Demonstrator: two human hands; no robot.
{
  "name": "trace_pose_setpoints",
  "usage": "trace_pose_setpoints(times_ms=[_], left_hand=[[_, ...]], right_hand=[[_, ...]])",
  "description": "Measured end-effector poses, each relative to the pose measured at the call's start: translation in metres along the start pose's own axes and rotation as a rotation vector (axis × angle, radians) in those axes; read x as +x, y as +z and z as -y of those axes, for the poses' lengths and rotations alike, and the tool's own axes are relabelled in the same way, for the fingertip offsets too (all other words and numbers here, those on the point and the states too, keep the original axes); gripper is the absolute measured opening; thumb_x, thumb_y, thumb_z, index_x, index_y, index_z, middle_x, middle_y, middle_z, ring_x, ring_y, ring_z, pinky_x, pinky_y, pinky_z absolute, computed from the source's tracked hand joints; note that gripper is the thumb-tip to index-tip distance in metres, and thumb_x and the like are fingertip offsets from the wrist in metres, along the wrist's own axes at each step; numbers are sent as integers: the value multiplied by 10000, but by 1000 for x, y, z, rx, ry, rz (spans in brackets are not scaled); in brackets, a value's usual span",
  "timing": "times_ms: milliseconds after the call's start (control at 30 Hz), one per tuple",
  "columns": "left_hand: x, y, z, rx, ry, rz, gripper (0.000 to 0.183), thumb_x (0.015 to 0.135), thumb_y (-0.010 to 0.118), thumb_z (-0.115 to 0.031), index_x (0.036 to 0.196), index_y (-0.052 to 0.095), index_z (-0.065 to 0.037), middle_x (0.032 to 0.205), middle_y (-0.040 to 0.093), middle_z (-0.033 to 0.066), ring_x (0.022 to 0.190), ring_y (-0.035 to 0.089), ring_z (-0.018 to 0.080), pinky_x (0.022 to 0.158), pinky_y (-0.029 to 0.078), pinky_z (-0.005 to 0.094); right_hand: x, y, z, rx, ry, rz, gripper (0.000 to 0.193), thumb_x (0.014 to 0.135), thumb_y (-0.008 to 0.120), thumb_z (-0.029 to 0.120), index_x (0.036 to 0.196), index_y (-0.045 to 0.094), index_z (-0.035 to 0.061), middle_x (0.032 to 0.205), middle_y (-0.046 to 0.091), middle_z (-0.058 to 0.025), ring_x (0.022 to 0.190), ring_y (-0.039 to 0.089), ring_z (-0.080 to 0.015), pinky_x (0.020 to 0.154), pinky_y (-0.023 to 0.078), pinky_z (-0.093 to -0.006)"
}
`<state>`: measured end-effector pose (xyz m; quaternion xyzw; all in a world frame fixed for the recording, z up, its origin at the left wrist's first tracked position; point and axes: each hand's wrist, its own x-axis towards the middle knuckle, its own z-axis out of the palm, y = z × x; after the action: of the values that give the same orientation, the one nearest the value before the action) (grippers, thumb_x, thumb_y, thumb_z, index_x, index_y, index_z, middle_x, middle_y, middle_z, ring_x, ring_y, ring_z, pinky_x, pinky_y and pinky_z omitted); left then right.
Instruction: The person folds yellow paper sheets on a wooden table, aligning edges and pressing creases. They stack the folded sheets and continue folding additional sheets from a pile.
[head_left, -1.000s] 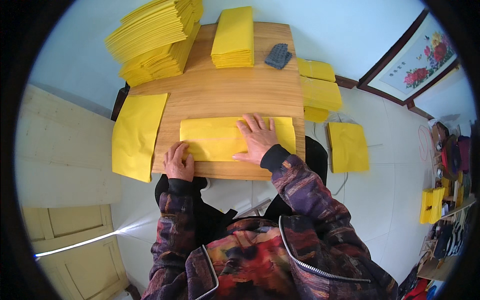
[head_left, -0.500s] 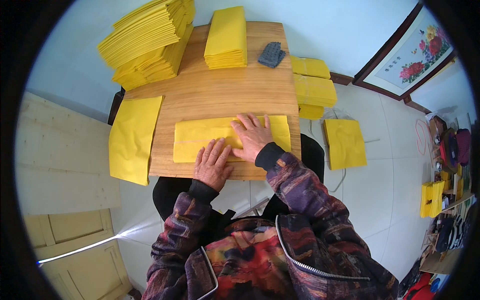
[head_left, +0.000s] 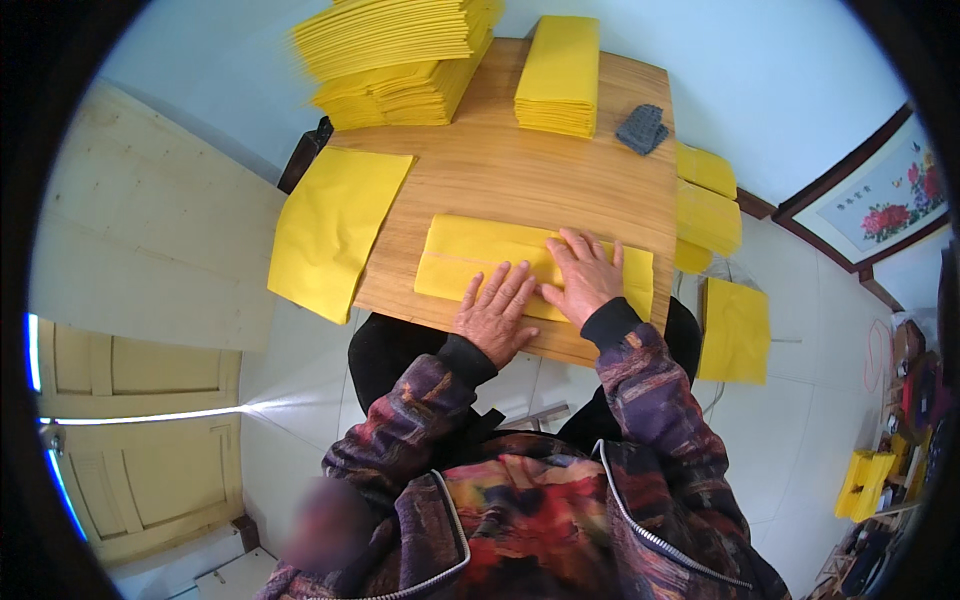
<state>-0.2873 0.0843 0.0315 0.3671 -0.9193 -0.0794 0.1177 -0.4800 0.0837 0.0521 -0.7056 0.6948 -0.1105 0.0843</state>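
A folded yellow paper sheet [head_left: 470, 262] lies across the near part of a wooden table [head_left: 520, 170]. My left hand [head_left: 495, 312] presses flat on its near edge, fingers spread. Right beside it, my right hand [head_left: 585, 277] lies flat on the same sheet, fingers spread. The two hands almost touch at the middle of the sheet. Neither hand grips anything.
A large stack of yellow sheets [head_left: 395, 50] sits at the table's far left, a narrower folded stack [head_left: 560, 75] at far middle, a dark grey pad [head_left: 641, 128] to its right. One yellow sheet [head_left: 330, 230] overhangs the left edge. More yellow sheets [head_left: 733, 330] lie on the floor at right.
My left hand slid right along the sheet's near edge, from its left end to beside my right hand. The right hand stayed on the sheet.
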Motion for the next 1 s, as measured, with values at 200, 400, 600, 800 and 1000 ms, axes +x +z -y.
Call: trace_pose_setpoints(times_ms=[200, 400, 600, 800, 1000], left_hand=[[3, 3, 2, -26, -16, 25, 761, 814, 629, -415, 1427, 337, -73, 1517, 289, 100, 1408, 255, 267, 1135, 203, 455], [4, 0, 2, -51, -12, -18, 748, 814, 630, -413, 1423, 349, -83, 1508, 307, 100, 1380, 302, 269, 1096, 260, 452], [17, 2, 6, 26, -71, -25, 547, 842, 605, -371, 1313, 503, -111, 1415, 449, 64, 1291, 411, 254, 992, 363, 479], [32, 3, 13, -33, -32, -132, 377, 818, 601, -180, 1190, 593, -118, 1297, 541, 35, 1185, 490, 275, 939, 413, 448], [37, 8, 18, 7, -22, -94, 437, 852, 574, -175, 1286, 532, -140, 1393, 463, 41, 1323, 383, 275, 1077, 314, 450]], right_hand=[[0, 2, 0, 4, -3, -16, 585, 792, 693, 401, 1286, 520, 139, 1385, 414, -22, 1314, 339, -258, 1064, 189, -647], [-1, 4, 1, -7, -9, -37, 571, 800, 692, 382, 1289, 513, 147, 1373, 422, -21, 1312, 342, -250, 1064, 191, -648], [1, 6, 2, -21, 3, -12, 561, 797, 691, 379, 1279, 515, 153, 1361, 434, -20, 1307, 356, -251, 1053, 220, -645], [-1, 11, -1, 8, 15, -69, 546, 807, 673, 388, 1279, 517, 160, 1389, 424, -25, 1323, 342, -261, 1046, 224, -638], [-1, 12, 0, 36, 31, -61, 519, 830, 658, 375, 1284, 517, 167, 1396, 420, -30, 1343, 317, -267, 1072, 195, -640]])
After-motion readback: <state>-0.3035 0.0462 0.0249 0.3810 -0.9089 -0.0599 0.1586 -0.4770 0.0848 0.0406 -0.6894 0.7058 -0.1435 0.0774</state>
